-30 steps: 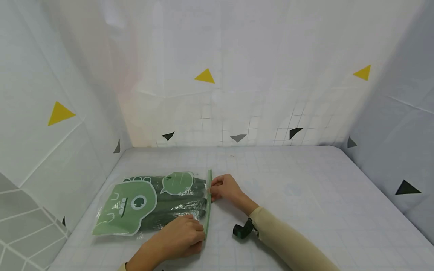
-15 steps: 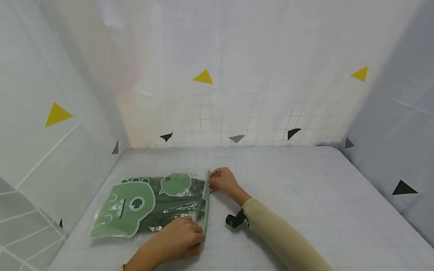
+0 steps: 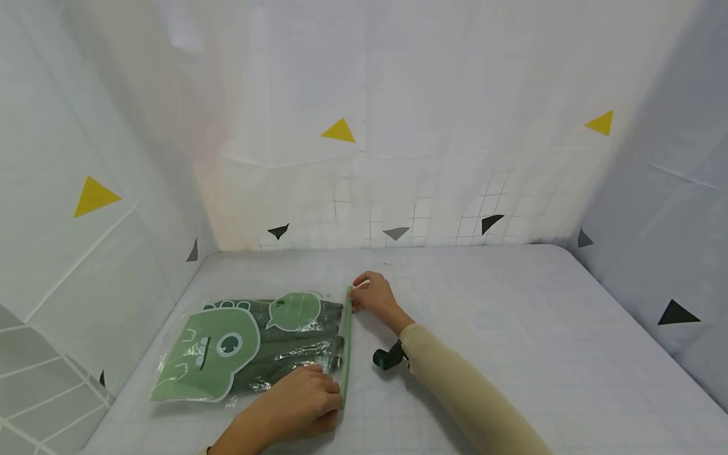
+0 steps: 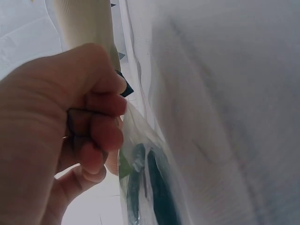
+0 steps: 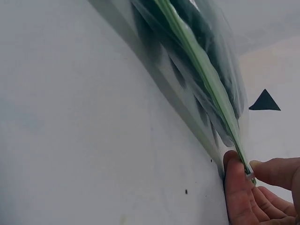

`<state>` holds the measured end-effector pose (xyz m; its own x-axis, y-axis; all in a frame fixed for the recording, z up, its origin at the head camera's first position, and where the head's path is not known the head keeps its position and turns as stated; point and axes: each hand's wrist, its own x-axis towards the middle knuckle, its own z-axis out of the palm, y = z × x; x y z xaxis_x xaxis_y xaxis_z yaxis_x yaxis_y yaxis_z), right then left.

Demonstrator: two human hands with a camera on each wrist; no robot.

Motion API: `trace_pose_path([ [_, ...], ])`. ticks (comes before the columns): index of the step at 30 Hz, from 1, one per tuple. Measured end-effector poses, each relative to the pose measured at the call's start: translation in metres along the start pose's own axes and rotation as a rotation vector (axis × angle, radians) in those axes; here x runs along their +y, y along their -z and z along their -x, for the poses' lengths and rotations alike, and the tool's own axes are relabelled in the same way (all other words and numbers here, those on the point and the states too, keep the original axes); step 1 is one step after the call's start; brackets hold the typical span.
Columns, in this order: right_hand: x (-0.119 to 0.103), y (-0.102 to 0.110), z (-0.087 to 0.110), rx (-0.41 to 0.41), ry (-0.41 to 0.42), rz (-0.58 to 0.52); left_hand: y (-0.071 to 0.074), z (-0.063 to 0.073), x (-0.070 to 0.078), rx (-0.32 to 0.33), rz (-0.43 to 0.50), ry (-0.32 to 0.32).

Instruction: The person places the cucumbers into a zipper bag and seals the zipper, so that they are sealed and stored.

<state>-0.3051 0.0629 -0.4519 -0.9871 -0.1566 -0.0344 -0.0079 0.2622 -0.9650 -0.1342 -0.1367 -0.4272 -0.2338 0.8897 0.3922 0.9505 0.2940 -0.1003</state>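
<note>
A clear plastic zip bag point(image 3: 224, 357), printed with green cartoon dinosaurs, lies flat on the left of the table. Dark green rolled-looking contents point(image 3: 307, 351) show through it. Along its right side runs a light green zip strip point(image 3: 347, 341). My left hand point(image 3: 304, 401) grips the bag's near corner by that strip; in the left wrist view its curled fingers point(image 4: 107, 133) hold the plastic edge. At the strip's far end, my right hand point(image 3: 375, 297) pinches a small slider point(image 5: 249, 176) between thumb and finger, as the right wrist view shows.
The white table point(image 3: 483, 354) extends to the right of the bag. White sheet walls with yellow and dark triangles point(image 3: 339, 131) enclose it at the back and sides. A black wrist-worn device point(image 3: 389, 357) sits by the right cuff.
My right hand has slid along the zip strip, away from me, to its far end. The left hand keeps its hold on the near corner.
</note>
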Motion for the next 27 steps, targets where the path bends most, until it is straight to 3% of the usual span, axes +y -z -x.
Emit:
trace_pose_path([
  [13,0.002,0.002,-0.004,0.033,0.005,-0.021,0.000,0.001,0.000,0.003,-0.014,0.000],
  [23,0.012,0.042,0.045,-0.041,0.050,0.049,-0.002,0.002,0.000,0.028,-0.058,0.018],
  [27,0.012,0.062,0.067,-0.035,0.104,0.196,0.001,0.003,0.001,0.019,-0.043,0.073],
])
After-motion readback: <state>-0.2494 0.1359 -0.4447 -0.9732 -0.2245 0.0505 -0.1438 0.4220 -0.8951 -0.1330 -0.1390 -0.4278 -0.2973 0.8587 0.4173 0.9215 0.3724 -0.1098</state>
